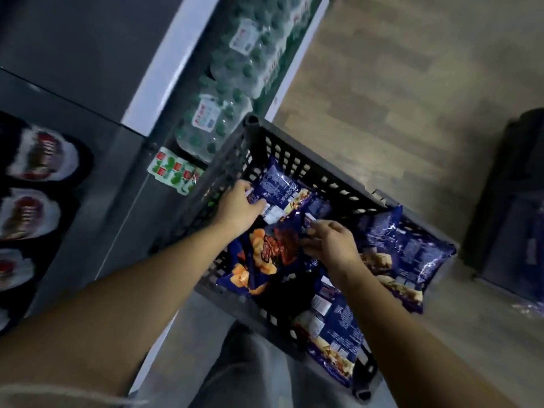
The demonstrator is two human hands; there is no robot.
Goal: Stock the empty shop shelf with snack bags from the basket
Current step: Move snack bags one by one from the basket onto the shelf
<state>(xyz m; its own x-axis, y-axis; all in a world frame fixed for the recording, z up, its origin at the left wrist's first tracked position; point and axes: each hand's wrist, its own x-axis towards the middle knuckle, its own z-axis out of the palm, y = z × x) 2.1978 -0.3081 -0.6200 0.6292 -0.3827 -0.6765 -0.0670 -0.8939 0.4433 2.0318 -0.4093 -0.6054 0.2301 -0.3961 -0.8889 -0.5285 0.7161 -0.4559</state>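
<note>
A dark grey slotted basket [297, 160] stands on the floor below me, holding several dark blue snack bags. My left hand [237, 206] reaches into its far left corner and grips the edge of a blue bag [276, 187] lying back-side up. My right hand [331, 241] is lower in the middle of the basket, fingers pinching the top of another blue bag [270, 248] printed with orange snacks. More blue bags [403, 251] hang over the basket's right rim. The grey shelf [73, 69] rises at the left.
Shrink-wrapped packs of green-capped water bottles [235, 83] fill the lowest shelf beside the basket. Dark bags with white-and-red print [38, 160] sit on the shelf at far left. A dark container [515, 207] stands on the wooden floor at right. My grey trouser leg [244, 369] is under the basket's near edge.
</note>
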